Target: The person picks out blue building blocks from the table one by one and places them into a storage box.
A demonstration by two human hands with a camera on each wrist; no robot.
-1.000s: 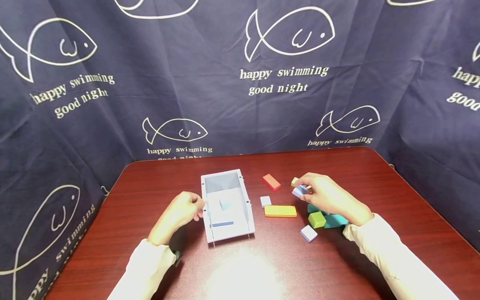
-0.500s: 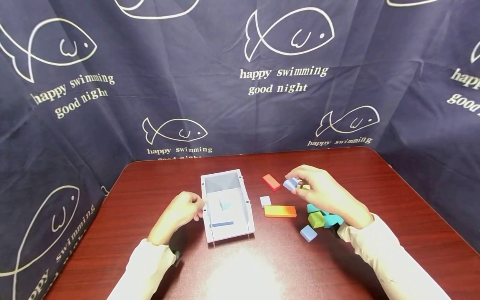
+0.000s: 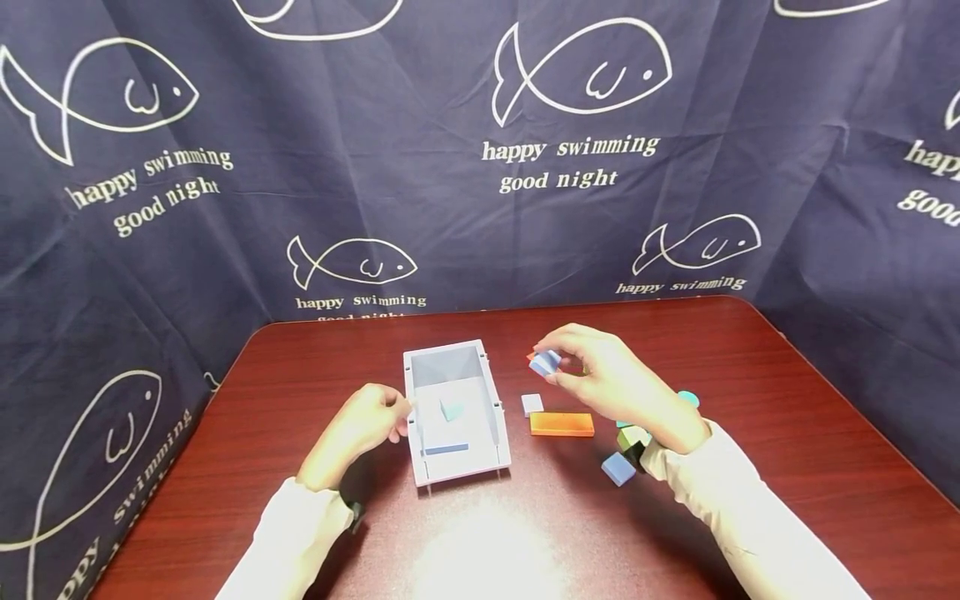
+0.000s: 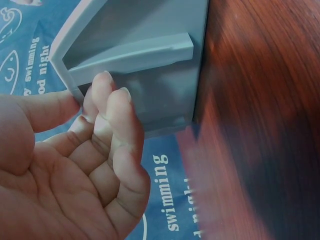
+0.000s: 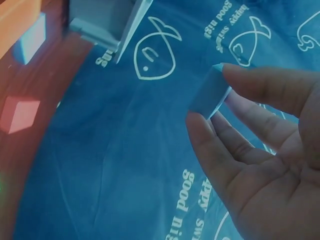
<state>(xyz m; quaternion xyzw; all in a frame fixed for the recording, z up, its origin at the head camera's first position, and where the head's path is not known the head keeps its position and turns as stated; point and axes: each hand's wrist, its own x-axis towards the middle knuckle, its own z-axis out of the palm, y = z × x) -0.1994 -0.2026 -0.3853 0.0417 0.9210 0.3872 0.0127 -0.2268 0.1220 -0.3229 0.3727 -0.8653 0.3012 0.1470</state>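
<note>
My right hand (image 3: 611,375) pinches a small blue block (image 3: 545,362) between thumb and fingers, held above the table. In the right wrist view the same blue block (image 5: 210,93) shows between thumb and fingertips. My left hand (image 3: 367,425) holds the left rim of a light grey open box (image 3: 457,475). Seen from the left wrist, its thumb and curled fingers lie at the edge of the box wall (image 4: 165,95). Inside the box lie a pale teal block (image 3: 452,408) and a flat blue block (image 3: 446,448).
Between box and right hand are a small pale block (image 3: 532,404) and an orange plank (image 3: 562,424). A red block (image 5: 19,115) lies near the table's far edge. A blue block (image 3: 618,468) and a green block (image 3: 633,437) lie by the right wrist, which partly hides other blocks.
My right hand has moved left toward the box with the blue block, lifting it past the yellow-green block and over the red one. The left hand and the box stay in place.
</note>
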